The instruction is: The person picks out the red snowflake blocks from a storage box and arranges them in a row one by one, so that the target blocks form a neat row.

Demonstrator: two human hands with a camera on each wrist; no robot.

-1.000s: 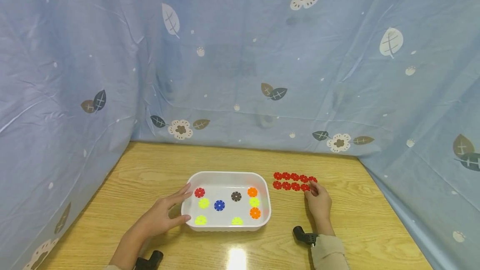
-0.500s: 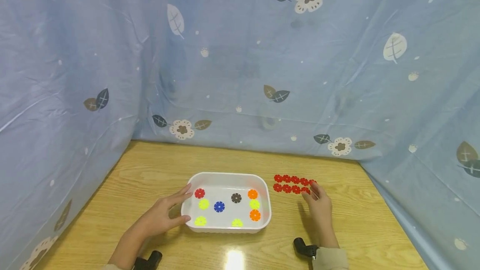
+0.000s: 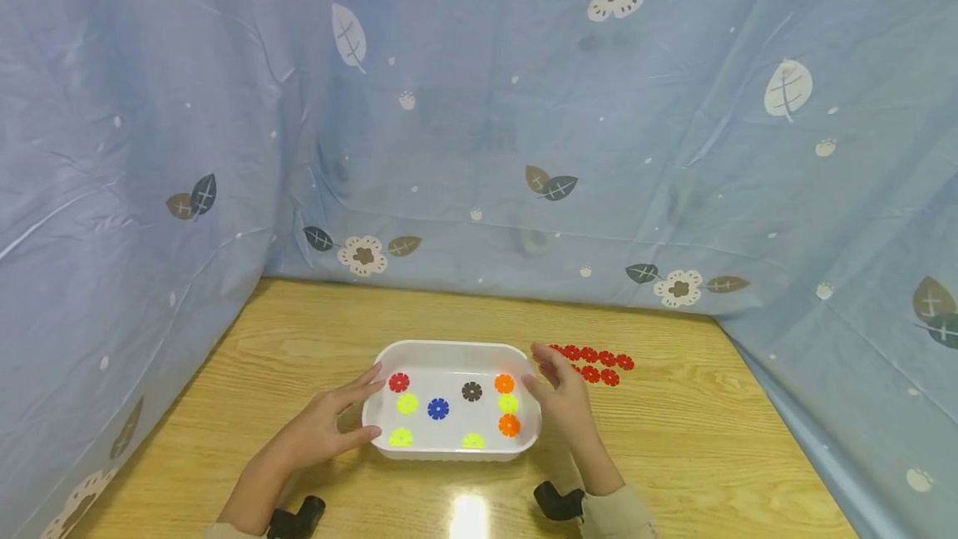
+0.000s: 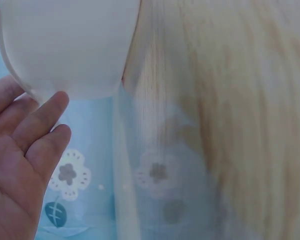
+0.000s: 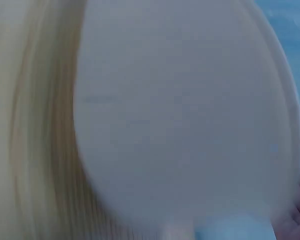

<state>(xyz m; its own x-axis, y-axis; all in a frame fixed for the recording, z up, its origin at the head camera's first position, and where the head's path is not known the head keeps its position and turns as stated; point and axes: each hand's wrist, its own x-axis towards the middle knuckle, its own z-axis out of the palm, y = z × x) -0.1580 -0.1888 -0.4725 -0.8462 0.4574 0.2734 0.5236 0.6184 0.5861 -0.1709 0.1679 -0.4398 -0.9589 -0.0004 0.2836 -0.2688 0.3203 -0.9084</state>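
A white plastic tray (image 3: 449, 453) stands mid-table, holding scattered snowflake building discs: a red disc (image 3: 399, 383), a blue disc (image 3: 437, 409), a brown disc (image 3: 471, 392), and orange and yellow ones. My left hand (image 3: 329, 431) rests against the tray's left end with fingers and thumb spread; in the left wrist view its straight fingers touch the outer wall. Over the tray's right rim is my right hand (image 3: 565, 402), thumb apart from the fingers and nothing visible between them. Right of the tray, red snowflake discs (image 3: 590, 354) lie in two rows, their left ends partly hidden by my right hand.
The wooden table (image 3: 711, 439) extends around the tray on all sides. A blue patterned curtain (image 3: 479, 148) encloses the back and both sides. Black wrist cameras (image 3: 560, 501) sit below each hand.
My right hand has left the right end of the red disc rows and moved left to the tray's right rim. My left hand stays at the tray.
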